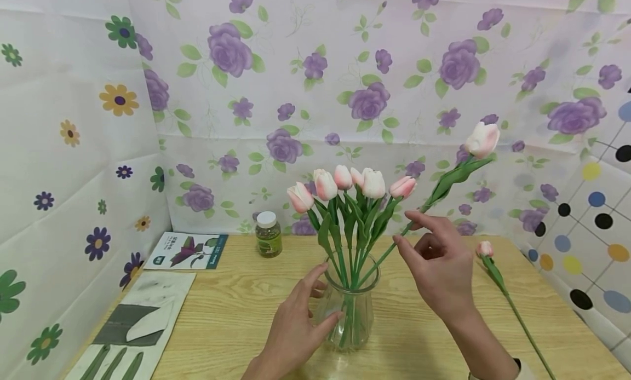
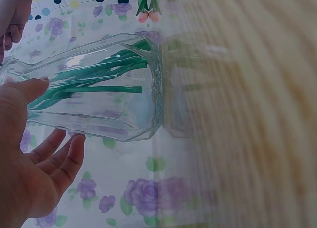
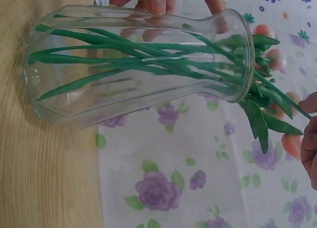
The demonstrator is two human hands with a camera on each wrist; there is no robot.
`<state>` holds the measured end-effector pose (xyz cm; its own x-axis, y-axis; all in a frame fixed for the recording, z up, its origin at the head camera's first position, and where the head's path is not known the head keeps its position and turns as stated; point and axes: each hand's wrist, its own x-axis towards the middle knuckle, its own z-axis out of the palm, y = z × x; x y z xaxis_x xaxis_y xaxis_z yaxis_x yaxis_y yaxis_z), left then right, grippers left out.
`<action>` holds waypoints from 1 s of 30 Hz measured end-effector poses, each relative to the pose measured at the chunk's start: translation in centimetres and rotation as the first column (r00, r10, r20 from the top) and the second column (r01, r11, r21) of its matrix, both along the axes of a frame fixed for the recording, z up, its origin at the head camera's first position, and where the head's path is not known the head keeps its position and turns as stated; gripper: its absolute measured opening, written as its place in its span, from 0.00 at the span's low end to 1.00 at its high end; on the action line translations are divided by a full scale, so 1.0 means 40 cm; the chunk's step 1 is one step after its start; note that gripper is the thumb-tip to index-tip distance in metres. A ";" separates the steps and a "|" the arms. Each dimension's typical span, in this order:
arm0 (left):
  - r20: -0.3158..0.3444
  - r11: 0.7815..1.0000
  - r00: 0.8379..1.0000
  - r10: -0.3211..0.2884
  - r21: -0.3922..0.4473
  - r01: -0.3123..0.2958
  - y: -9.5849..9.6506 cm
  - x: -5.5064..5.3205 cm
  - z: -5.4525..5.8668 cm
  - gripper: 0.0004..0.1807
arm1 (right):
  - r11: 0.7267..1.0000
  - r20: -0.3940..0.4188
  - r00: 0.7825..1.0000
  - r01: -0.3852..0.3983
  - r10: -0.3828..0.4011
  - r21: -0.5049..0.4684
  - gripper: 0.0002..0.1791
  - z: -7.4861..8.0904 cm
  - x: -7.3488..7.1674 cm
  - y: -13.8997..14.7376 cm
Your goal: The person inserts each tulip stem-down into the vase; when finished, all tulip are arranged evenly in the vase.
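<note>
A clear glass vase stands on the table, holding several pink-and-white tulips with their green stems crossing inside. My right hand pinches one more tulip by its stem between thumb and index finger. That tulip slants up to the right, and its lower stem passes over the vase's rim. At the vase's left side is my left hand, its fingers loosely spread and its thumb in front of the glass. In the left wrist view, the left fingertips lie right at the vase's edge.
A single tulip lies on the right of the wooden table. Behind, on the left, are a small jar with a white lid and a printed booklet. A patterned sheet lies nearer. Flowered cloth walls enclose the table.
</note>
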<state>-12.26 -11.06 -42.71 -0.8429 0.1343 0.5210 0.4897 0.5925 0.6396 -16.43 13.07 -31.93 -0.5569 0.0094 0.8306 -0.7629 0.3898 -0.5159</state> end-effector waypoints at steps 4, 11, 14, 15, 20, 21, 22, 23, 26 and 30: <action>0.013 1.000 1.000 0.003 0.007 -0.003 -0.001 0.001 0.002 0.50 | 0.998 -0.033 0.999 0.008 -0.006 0.060 0.27 0.000 0.002 -0.014; 0.023 1.000 1.000 -0.011 0.022 0.011 -0.001 0.002 0.002 0.50 | 0.993 -0.055 0.998 -0.013 0.020 0.119 0.24 -0.014 0.008 -0.039; 0.020 1.000 1.000 -0.014 0.022 0.013 -0.001 0.001 0.002 0.51 | 0.989 -0.073 0.997 -0.012 0.024 0.150 0.26 -0.022 0.012 -0.047; 0.019 1.000 1.000 -0.014 0.021 0.013 -0.001 0.001 0.001 0.52 | 0.987 -0.091 0.995 -0.014 0.029 0.159 0.27 -0.025 0.012 -0.050; 0.017 1.000 1.000 -0.012 0.020 0.012 -0.001 0.001 0.001 0.51 | 0.981 -0.178 0.982 -0.024 0.059 0.191 0.31 -0.034 0.009 -0.063; 0.016 1.000 1.000 -0.011 0.020 0.011 -0.001 0.001 0.001 0.51 | 0.980 -0.186 0.981 -0.024 0.062 0.199 0.32 -0.036 0.008 -0.065; 0.015 1.000 1.000 -0.011 0.021 0.011 -0.002 0.001 0.001 0.51 | 0.978 -0.192 0.979 -0.025 0.065 0.206 0.32 -0.037 0.008 -0.068; 0.013 1.000 1.000 -0.010 0.021 0.010 -0.002 0.001 0.001 0.51 | 0.976 -0.194 0.979 -0.024 0.067 0.215 0.32 -0.038 0.008 -0.070; 0.014 1.000 1.000 -0.009 0.024 0.009 -0.001 0.001 0.001 0.51 | 0.970 -0.196 0.978 -0.024 0.073 0.242 0.30 -0.040 0.011 -0.077; 0.018 1.000 1.000 -0.010 0.030 0.009 -0.001 0.001 0.002 0.51 | 0.961 -0.191 0.978 -0.035 0.090 0.273 0.28 -0.042 0.012 -0.083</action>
